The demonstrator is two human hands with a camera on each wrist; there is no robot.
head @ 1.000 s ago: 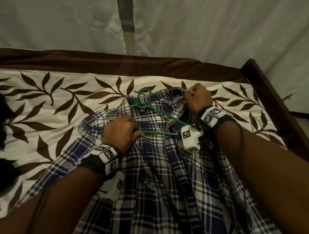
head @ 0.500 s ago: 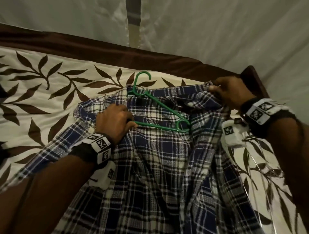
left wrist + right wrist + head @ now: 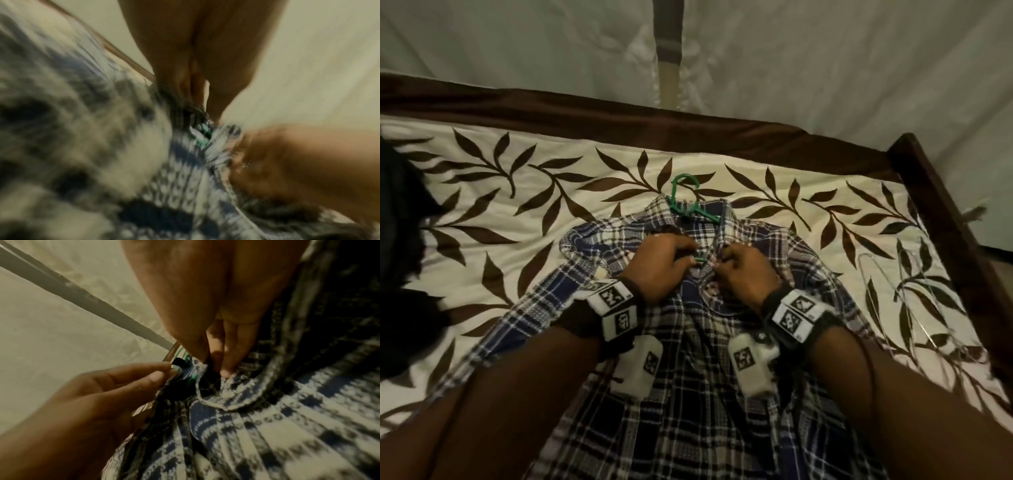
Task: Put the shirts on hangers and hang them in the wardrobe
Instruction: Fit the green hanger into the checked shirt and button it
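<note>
Your left hand (image 3: 661, 262) and right hand (image 3: 744, 274) each pinched a front edge of the plaid shirt (image 3: 688, 394) on the bed (image 3: 482, 219) (green hanger (image 3: 683, 197) hook toward 12 o'clock); better to button it near the collar.

A cream bedspread (image 3: 524, 219) printed with brown leaves lies under and around both hands. A dark wooden bed frame (image 3: 941, 219) runs past the right hand. Pale curtains (image 3: 825, 61) hang beyond the hands; dark cloth (image 3: 400, 240) sits far left.
</note>
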